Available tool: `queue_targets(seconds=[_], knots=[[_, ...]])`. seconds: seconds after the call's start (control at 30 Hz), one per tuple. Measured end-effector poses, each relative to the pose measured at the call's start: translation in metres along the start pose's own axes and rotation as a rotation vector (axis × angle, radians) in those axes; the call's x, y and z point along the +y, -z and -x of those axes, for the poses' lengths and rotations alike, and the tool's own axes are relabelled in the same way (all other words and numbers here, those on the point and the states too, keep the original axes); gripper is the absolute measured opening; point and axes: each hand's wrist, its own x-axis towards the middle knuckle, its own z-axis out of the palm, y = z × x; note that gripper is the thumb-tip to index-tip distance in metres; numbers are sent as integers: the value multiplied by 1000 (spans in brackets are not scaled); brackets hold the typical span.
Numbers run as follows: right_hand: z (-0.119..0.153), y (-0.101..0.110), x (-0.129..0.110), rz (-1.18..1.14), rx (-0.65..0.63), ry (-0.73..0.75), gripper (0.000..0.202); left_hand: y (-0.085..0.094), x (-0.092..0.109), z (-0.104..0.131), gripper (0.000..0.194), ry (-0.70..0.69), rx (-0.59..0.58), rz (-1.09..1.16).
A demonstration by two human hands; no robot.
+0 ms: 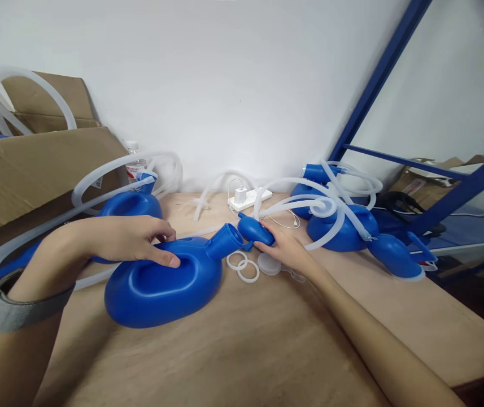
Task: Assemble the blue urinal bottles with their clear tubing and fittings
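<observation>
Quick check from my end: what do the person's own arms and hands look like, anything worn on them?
Both arms are bare, with no sleeves in view and no gloves. The left hand has a watch on its wrist, with a grey woven mesh band and a dark case at the frame's edge. The right hand and its forearm carry nothing: no ring or band shows on the fingers.

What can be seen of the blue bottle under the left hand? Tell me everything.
The blue bottle is glossy moulded plastic, flattish and rounded, with a dip on top. It lies on its side on the wooden table, angled neck toward the right. The left hand presses on top; the right hand holds a blue funnel piece at its mouth.
</observation>
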Motion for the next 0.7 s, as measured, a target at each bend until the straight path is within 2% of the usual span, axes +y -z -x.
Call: queue_targets(seconds=[0.1,0.27,0.37,0.47,0.57,0.63,0.7], knots=[[0,2,2,-36,-9,-7,54,3,2,3,58,151,-101,6],[0,1,16,-57,-34,95,60,2,8,-2,67,64,-134,56],[1,4,13,-51,23,177,61,1,14,-7,71,30,-127,39],[4,6,-10,-19,81,345,43,1,21,-9,68,8,-133,17],[10,-2,-43,82,-86,523,39,3,22,-9,68,4,-143,5],[14,-14,-60,200,-178,569,39,4,20,-8,67,17,-146,0],[15,-26,-67,270,-218,594,30,4,17,-6,65,34,-141,-4]])
